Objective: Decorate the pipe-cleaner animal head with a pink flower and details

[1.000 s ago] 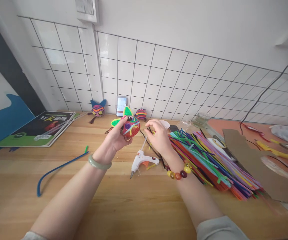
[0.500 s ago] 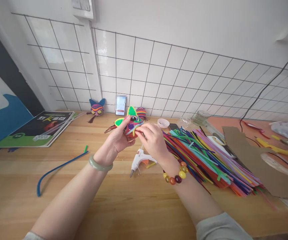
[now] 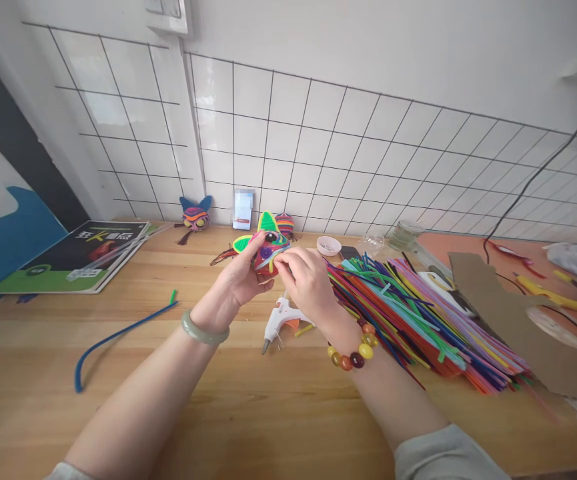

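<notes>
Held above the table is a colourful pipe-cleaner animal head with green, yellow-edged ears and dark round eyes. My left hand grips it from the left, the thumb pressed on its front. My right hand has thumb and index finger pinched at the head's lower right side, by a yellowish strand. Whether the fingertips hold that strand or only press it is hidden. Below the hands, a white hot glue gun lies on the table, its nozzle towards me.
A heap of coloured pipe cleaners spreads to the right, beside cardboard. A blue pipe cleaner and a book lie left. Along the wall stand a finished animal head, a phone and a small bowl.
Both hands and the animal head have shifted very slightly to the right in view. The grip looks the same, and the things on the table stay where they were.
</notes>
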The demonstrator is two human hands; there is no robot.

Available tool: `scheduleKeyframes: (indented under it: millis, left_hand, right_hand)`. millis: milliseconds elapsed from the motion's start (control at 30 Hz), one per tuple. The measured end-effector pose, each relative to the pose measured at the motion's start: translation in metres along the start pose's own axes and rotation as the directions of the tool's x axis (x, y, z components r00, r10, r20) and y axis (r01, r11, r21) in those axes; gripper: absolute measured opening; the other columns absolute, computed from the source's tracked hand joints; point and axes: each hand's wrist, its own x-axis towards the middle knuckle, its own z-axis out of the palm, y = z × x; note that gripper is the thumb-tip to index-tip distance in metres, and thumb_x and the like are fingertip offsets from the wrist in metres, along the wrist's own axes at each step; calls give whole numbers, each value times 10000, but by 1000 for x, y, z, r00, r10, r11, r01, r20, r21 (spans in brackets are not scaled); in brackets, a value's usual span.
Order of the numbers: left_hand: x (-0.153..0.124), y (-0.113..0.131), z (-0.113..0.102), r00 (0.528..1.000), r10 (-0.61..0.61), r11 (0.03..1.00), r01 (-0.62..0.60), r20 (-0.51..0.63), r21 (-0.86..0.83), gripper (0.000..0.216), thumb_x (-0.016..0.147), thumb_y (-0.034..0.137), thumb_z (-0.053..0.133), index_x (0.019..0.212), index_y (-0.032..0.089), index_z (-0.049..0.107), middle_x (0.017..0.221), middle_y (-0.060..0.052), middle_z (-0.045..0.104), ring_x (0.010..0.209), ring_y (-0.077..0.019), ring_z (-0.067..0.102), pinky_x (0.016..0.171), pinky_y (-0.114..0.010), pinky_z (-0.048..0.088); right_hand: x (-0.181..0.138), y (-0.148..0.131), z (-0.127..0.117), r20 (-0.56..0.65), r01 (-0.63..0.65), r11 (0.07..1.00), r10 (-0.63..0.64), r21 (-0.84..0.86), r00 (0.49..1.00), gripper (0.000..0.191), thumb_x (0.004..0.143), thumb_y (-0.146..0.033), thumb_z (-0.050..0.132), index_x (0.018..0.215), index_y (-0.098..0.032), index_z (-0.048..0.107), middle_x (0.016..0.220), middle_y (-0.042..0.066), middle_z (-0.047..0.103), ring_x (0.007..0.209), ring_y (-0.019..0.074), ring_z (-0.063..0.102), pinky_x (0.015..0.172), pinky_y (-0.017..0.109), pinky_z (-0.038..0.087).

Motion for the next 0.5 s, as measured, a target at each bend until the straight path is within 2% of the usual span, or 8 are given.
scheduleKeyframes:
  millis: [100, 300, 500]
  left_hand:
    - [2, -1, -1, 1000, 2, 1000, -2, -2, -3, 323, 672, 503, 784, 780, 229, 649, 666, 18, 637, 541, -123, 550, 522, -265, 423]
    - [5, 1, -5, 999, 31, 997, -31, 6, 64, 323, 665, 512, 781, 771, 233, 654, 649, 12, 634, 536, -122, 539, 483, -248, 365]
    - [2, 2, -4, 998, 51, 988, -57, 47, 142, 310, 668, 509, 777, 750, 235, 656, 712, -2, 663, 562, -124, 545, 476, -249, 333]
  right_hand:
    - [0, 1, 0, 4, 4, 1000, -4, 26, 1000, 131, 953, -174, 497, 896, -205, 611, 877, 49, 697, 860, 191, 637, 777, 354, 436]
    - [0, 7, -2, -47, -32, 973, 44, 230, 998, 84, 930, -182, 542, 896, -211, 613, 855, 41, 687, 834, 180, 637, 770, 338, 478]
    - [3, 6, -7, 1, -76, 961, 79, 267, 997, 40, 892, -183, 610, 863, -211, 607, 764, 9, 646, 760, 171, 615, 722, 326, 479]
